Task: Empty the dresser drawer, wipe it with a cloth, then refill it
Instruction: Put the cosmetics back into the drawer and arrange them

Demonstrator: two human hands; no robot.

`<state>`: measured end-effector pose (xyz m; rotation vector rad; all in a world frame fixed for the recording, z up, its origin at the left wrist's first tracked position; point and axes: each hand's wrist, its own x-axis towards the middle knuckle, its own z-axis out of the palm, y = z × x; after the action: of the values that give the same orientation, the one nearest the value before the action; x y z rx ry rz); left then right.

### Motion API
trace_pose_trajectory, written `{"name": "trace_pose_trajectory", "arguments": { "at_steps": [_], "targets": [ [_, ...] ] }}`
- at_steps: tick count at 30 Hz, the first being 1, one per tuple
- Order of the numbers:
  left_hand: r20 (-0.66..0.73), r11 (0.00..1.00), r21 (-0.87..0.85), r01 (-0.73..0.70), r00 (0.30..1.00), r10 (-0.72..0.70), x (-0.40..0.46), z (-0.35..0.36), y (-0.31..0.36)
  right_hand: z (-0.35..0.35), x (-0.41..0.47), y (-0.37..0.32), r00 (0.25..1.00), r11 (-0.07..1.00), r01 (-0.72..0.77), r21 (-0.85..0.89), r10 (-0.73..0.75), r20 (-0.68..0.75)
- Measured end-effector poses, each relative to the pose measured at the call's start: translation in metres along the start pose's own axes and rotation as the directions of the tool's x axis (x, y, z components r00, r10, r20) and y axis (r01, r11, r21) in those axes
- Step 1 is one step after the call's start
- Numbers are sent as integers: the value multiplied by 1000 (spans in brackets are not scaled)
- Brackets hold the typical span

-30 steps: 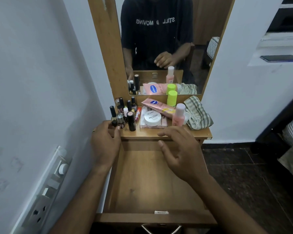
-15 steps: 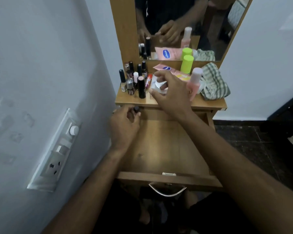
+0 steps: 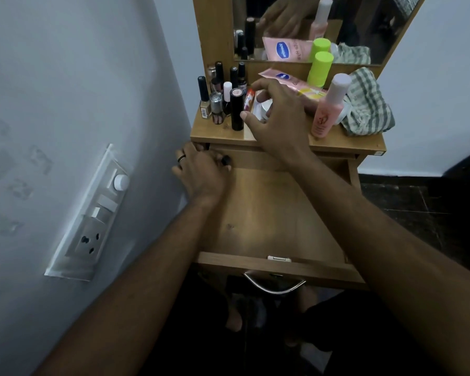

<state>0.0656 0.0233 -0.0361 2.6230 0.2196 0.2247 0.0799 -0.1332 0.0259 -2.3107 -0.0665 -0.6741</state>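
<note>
The wooden drawer (image 3: pixel 269 213) stands pulled out below the dresser top (image 3: pixel 345 143), its bottom bare. At the drawer's back left corner my left hand (image 3: pixel 201 172) grips a small black-capped bottle (image 3: pixel 225 159). My right hand (image 3: pixel 278 115) reaches over the dresser top with fingers curled around a round white jar (image 3: pixel 263 108) that lies on a flat clear box. A black lipstick tube (image 3: pixel 236 109) stands just left of that hand. A pink bottle (image 3: pixel 329 107), a pink tube (image 3: pixel 285 78), a green-capped stick (image 3: pixel 320 67) and a checked cloth (image 3: pixel 366 107) sit on the top.
Several nail-polish bottles (image 3: pixel 217 88) cluster at the top's left corner. A mirror (image 3: pixel 310 25) rises behind. A wall switchboard (image 3: pixel 92 213) is close on the left. The drawer's metal handle (image 3: pixel 273 286) faces me, with dark floor to the right.
My left hand has gone from the dresser top down into the drawer's back left corner with a small bottle. My right hand has reached forward onto the white jar.
</note>
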Motion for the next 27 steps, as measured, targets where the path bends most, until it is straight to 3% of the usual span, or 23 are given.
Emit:
{"name": "trace_pose_trajectory", "arguments": {
  "at_steps": [15, 23, 27],
  "targets": [
    [60, 995, 9, -97, 994, 96, 11, 13, 5, 15, 9, -7, 997, 994, 78, -78, -79, -13],
    [66, 990, 41, -135, 989, 132, 0, 9, 1, 19, 5, -13, 1000, 1000, -17, 16, 18, -19],
    [66, 984, 73, -164, 985, 160, -4, 5, -1, 14, 0, -18, 996, 997, -10, 80, 17, -87]
  ]
}}
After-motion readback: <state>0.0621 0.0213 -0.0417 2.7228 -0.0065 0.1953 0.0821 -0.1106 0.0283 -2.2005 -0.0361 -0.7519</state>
